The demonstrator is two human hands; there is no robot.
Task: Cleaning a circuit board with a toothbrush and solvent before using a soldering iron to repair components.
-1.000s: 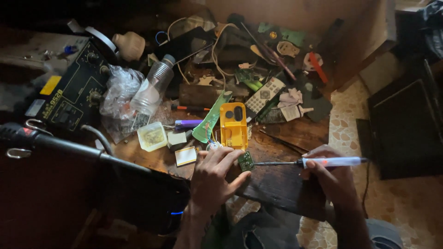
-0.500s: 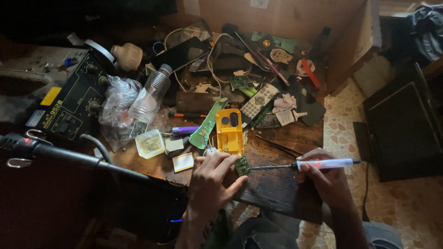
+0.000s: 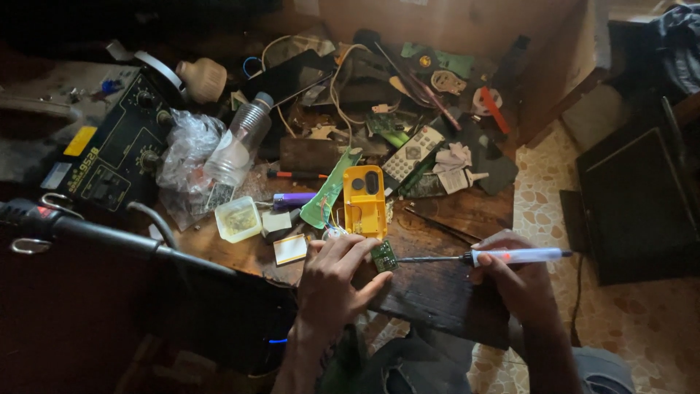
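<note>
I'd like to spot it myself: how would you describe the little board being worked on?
On the dark wooden table, just below the yellow plastic casing, lies a small green circuit board. It sits between the left hand and the soldering iron tip.
</note>
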